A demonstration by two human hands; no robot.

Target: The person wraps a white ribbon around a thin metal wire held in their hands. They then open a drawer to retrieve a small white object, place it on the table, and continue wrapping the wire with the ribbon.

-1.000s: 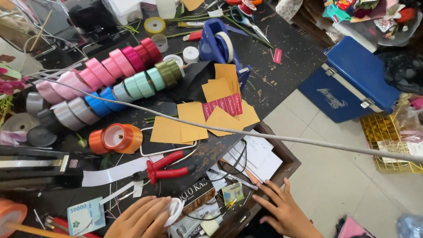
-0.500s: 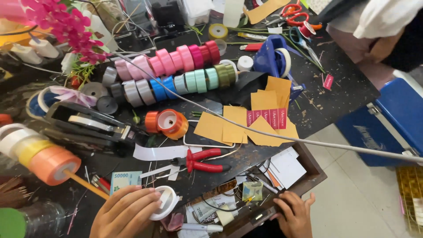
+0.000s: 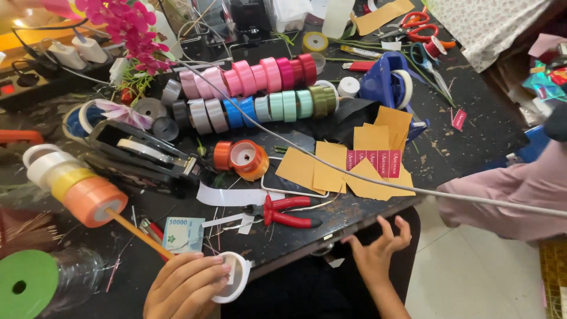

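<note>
Cluttered table (image 3: 472, 127); tape roll (image 3: 235, 276) lies flat.

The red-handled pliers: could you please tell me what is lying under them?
The red-handled pliers lie on the dark table, across a thin white wire and beside a white paper strip. Whatever is directly beneath them is hidden.

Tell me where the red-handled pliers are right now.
In the head view, the red-handled pliers lie near the table's front edge, just below the tan paper pieces, between both hands.
</note>
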